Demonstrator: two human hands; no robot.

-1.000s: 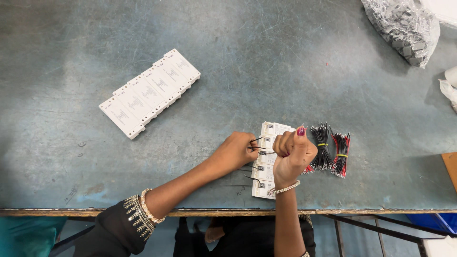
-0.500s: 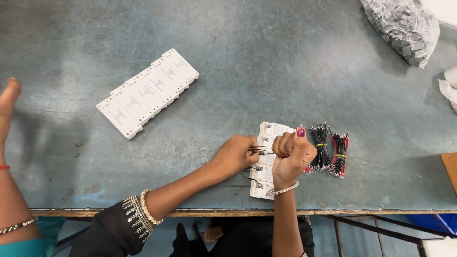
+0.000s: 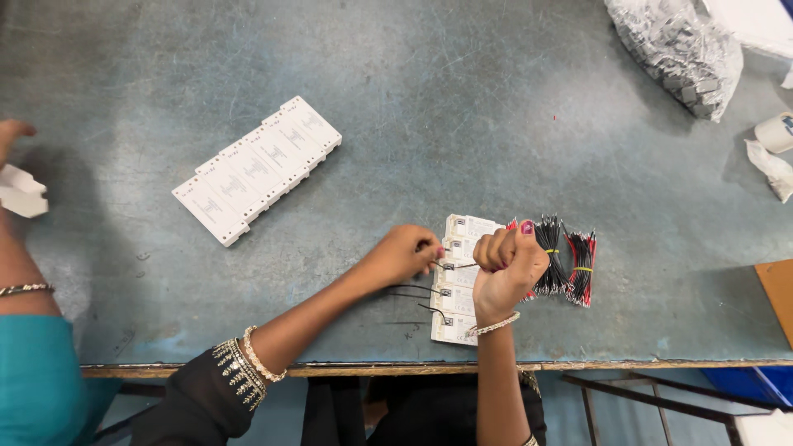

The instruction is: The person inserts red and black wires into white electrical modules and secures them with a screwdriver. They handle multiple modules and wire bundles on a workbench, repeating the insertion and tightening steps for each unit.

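Black thin wire (image 3: 459,266) is what the fingers are busy with. From my remote seat, the left hand (image 3: 406,254) has its fingertips pinched together on one end of that wire, right over the strip of small white modules (image 3: 459,285) lying near the table's front edge. The right hand (image 3: 510,271) is curled into a loose fist, fingers folded in tight and thumb up, and it seems to be gripping the other end of the same wire, though I can't really tell how firmly since the knuckles hide the tips. Both hands sit on top of the strip, nearly touching each other.

A couple more black wires (image 3: 417,299) already stick out of the modules toward 9 o'clock, just below the left hand.

Moving outward: at 3 o'clock from the right hand, just beside it, is a bundle of red and black wires (image 3: 568,266) tied with yellow bands. At about 10 o'clock from the hands, well apart, lies a longer white row of modules (image 3: 258,169), set diagonally on the blue-grey table (image 3: 462,124).

Way up at 1 o'clock there's a clear plastic bag (image 3: 673,51) full of small parts. At the far 9 o'clock edge another person's hand (image 3: 12,136) is in view above a white piece (image 3: 21,192), teal sleeve (image 3: 37,372) below.
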